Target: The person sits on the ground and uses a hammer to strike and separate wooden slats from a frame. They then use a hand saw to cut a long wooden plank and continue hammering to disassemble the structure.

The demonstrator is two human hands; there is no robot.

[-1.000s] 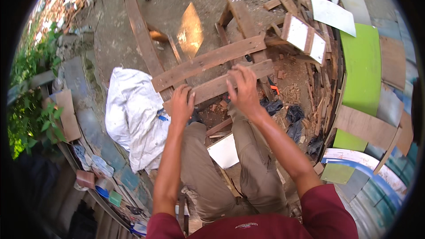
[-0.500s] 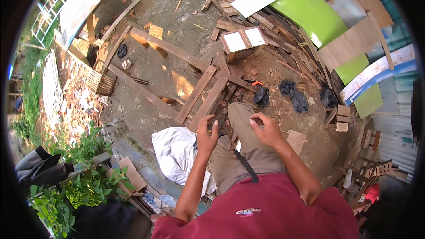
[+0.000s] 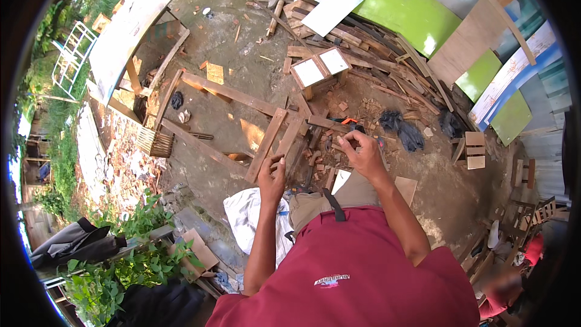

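Observation:
My left hand (image 3: 272, 177) is raised in front of the near end of a brown wooden frame (image 3: 233, 92), its fingers loosely bent and apart, with nothing seen in them. To its right, my right hand (image 3: 365, 154) hangs over wood scraps, fingers curved toward the thumb with a gap, and I make out nothing held. Two short boards, one of them a brown plank (image 3: 267, 145), lie across the frame's near end beyond my left hand. Neither hand appears to touch the frame. A white sack (image 3: 245, 218) lies beside my left forearm.
A small wooden stand with white panels (image 3: 308, 71) stands beyond my hands. Behind it are a timber pile (image 3: 375, 63) and a green board (image 3: 405, 9). Black plastic bags (image 3: 410, 136) lie to the right. A person in red (image 3: 496, 303) is at the lower right.
My view has shifted, and my body stands more upright with less of my legs showing. My right hand has moved up and forward; my left hand has shifted slightly left.

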